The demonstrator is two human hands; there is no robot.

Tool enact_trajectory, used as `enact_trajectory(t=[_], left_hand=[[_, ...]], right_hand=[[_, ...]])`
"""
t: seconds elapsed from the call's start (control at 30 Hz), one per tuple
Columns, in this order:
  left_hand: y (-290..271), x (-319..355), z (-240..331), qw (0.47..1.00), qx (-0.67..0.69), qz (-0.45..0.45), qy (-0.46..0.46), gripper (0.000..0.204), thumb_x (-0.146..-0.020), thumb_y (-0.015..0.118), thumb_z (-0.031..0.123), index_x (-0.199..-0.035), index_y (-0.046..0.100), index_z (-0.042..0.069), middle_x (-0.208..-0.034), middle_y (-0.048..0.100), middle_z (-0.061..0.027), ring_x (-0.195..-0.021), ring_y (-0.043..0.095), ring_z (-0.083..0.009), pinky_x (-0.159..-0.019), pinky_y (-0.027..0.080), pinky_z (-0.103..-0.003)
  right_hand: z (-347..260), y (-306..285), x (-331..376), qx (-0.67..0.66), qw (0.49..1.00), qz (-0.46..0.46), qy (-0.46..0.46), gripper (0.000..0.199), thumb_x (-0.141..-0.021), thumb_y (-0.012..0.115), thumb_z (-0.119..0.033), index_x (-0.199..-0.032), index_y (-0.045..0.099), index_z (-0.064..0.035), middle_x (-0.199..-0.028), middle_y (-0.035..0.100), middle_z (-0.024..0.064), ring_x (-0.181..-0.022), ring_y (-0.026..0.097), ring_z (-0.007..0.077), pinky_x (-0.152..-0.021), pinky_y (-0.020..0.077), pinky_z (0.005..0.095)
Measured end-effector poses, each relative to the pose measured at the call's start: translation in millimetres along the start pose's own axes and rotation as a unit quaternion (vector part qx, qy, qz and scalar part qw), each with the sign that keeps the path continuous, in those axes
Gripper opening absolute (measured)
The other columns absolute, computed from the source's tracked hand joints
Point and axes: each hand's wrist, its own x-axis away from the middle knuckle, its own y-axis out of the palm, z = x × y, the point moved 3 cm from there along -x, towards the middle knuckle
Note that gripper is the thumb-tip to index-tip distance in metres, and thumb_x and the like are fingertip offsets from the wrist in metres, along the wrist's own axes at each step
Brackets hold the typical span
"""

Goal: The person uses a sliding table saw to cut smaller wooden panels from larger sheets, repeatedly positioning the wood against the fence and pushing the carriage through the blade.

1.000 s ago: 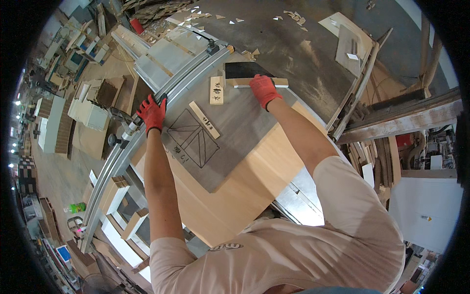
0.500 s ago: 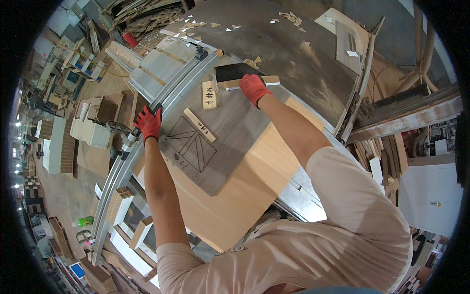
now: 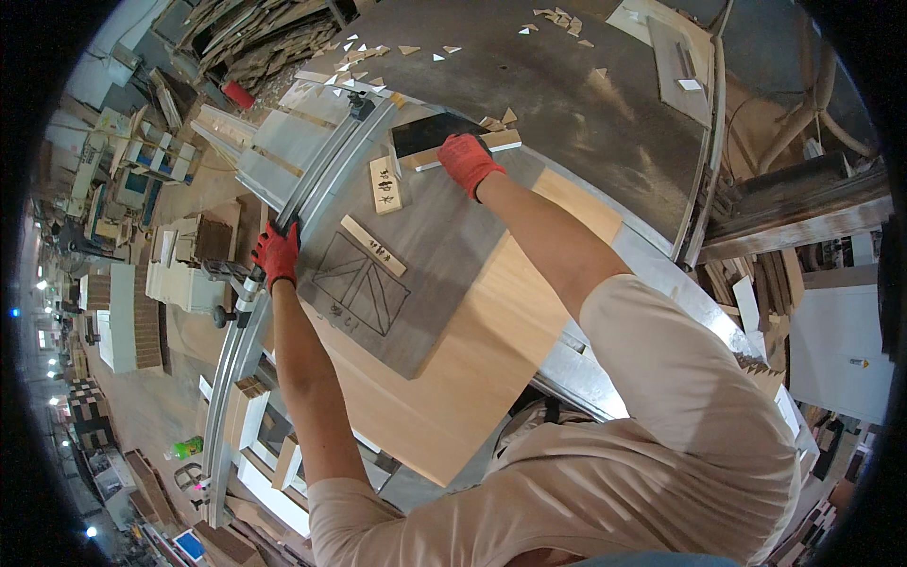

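Your left hand [image 3: 276,253], in a red glove, sits at about nine o'clock from the middle of the view, clenched over the near-left edge of the grey board [image 3: 416,255] right where that board meets the long metal rail [image 3: 248,317]. Your right hand [image 3: 469,159], gloved the same, is up at twelve o'clock — it presses down on a pale wooden strip [image 3: 472,148] that lies across the far edge of the grey board; whether the fingers curl around the strip or only press flat on it you cannot tell from here.

The grey board lies flat, turned cornerwise to you, on top of a wider light wooden panel [image 3: 472,359] that runs out toward five o'clock, under your right forearm. A pencilled rectangle crossed with diagonal lines [image 3: 362,283] is drawn on the board's near-left part, just beside your left hand at its three o'clock. Two small wooden blocks rest on the board: one [image 3: 372,245] just above the drawing, the other [image 3: 385,183] farther up, near the dark square piece [image 3: 427,132] that touches the strip under your right hand.

Beyond the board, at twelve to one o'clock, the grey machine table [image 3: 586,123] carries scattered pale wood chips [image 3: 368,45]. The rail curves away from your left hand down toward seven o'clock — stacks of wood pieces [image 3: 246,406] sit just beside it.
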Motion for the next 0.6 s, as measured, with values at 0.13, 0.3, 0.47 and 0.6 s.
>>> enact_trajectory(t=[0.13,0.3,0.47,0.6], left_hand=[[-1,-5,1,1.000,0.008,-0.010,0.000,0.080,-0.086,0.048,0.072,-0.144,0.042,0.017,-0.137,0.052,-0.0193,-0.128,0.048,-0.0396,-0.109,0.027,-0.060],[-3,-2,2,1.000,0.011,-0.004,-0.002,0.079,-0.085,0.049,0.072,-0.143,0.042,0.018,-0.137,0.052,-0.0194,-0.128,0.047,-0.0397,-0.108,0.028,-0.060],[-7,-3,0,1.000,0.013,-0.026,0.000,0.082,-0.085,0.049,0.073,-0.145,0.040,0.018,-0.137,0.052,-0.0196,-0.127,0.048,-0.0402,-0.108,0.029,-0.060],[-5,-7,-7,0.999,0.003,-0.049,-0.016,0.085,-0.084,0.049,0.074,-0.147,0.038,0.018,-0.141,0.049,-0.0198,-0.129,0.047,-0.0411,-0.107,0.030,-0.060]], right_hand=[[1,4,-1,-0.010,1.000,-0.014,0.023,0.019,-0.084,0.060,-0.013,-0.096,0.073,-0.0070,-0.093,0.072,0.0131,-0.087,0.071,0.0271,-0.069,0.0533,0.0399],[0,13,-3,-0.024,1.000,0.000,0.016,0.018,-0.082,0.060,-0.012,-0.092,0.073,-0.0055,-0.092,0.071,0.0157,-0.086,0.071,0.0289,-0.070,0.0537,0.0407],[-3,10,-2,0.016,0.999,0.026,0.024,0.017,-0.079,0.063,-0.012,-0.091,0.073,-0.0056,-0.090,0.071,0.0167,-0.083,0.071,0.0281,-0.067,0.0527,0.0396],[-8,-1,2,0.028,0.998,0.054,0.033,0.019,-0.079,0.064,-0.012,-0.094,0.073,-0.0041,-0.087,0.072,0.0154,-0.079,0.070,0.0262,-0.064,0.0516,0.0387]])
